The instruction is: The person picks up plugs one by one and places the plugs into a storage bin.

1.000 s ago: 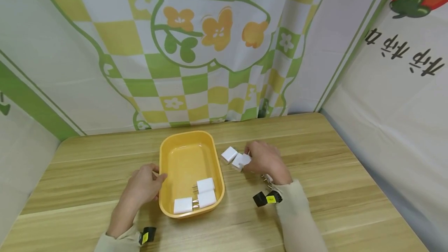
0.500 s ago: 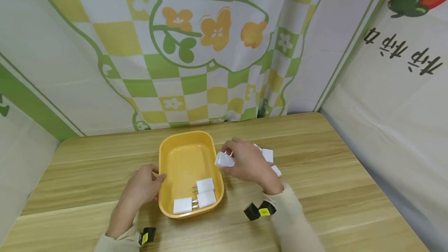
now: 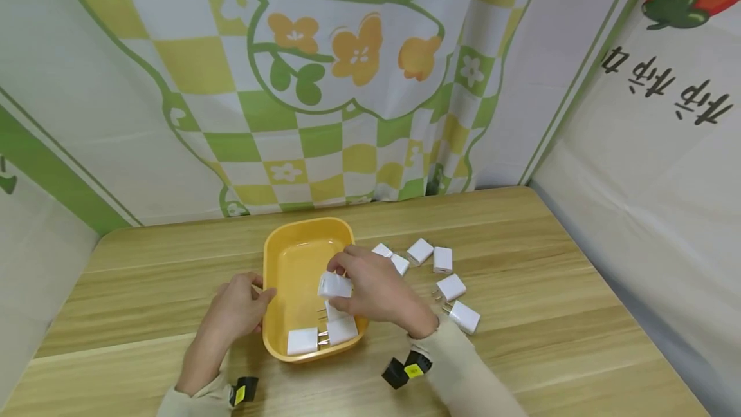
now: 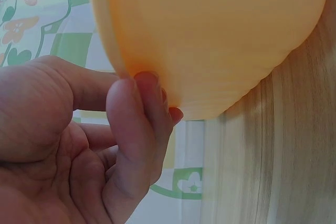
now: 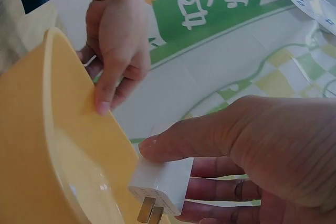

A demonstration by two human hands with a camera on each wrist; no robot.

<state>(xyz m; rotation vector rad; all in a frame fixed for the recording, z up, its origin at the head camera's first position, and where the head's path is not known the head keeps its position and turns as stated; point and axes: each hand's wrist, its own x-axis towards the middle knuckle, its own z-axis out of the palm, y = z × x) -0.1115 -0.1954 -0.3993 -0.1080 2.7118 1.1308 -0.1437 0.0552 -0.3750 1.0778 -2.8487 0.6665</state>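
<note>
My left hand holds the left rim of a yellow plastic tray, thumb over the edge and fingers outside the wall, as the left wrist view shows. Over the tray's right half, my right hand pinches a white charger plug between thumb and fingers. Its two metal prongs point down in the right wrist view. Inside the tray's near end lie a white plug at the left and another plug at the right; a third is partly hidden beneath my right hand.
Several more white plugs lie on the wooden table right of the tray, among them one plug standing at the back and another plug nearest me. A patterned curtain hangs behind the table's far edge.
My right hand picked up a plug from the group on the table and carried it left, over the tray. My left hand has stayed at the tray's rim.
</note>
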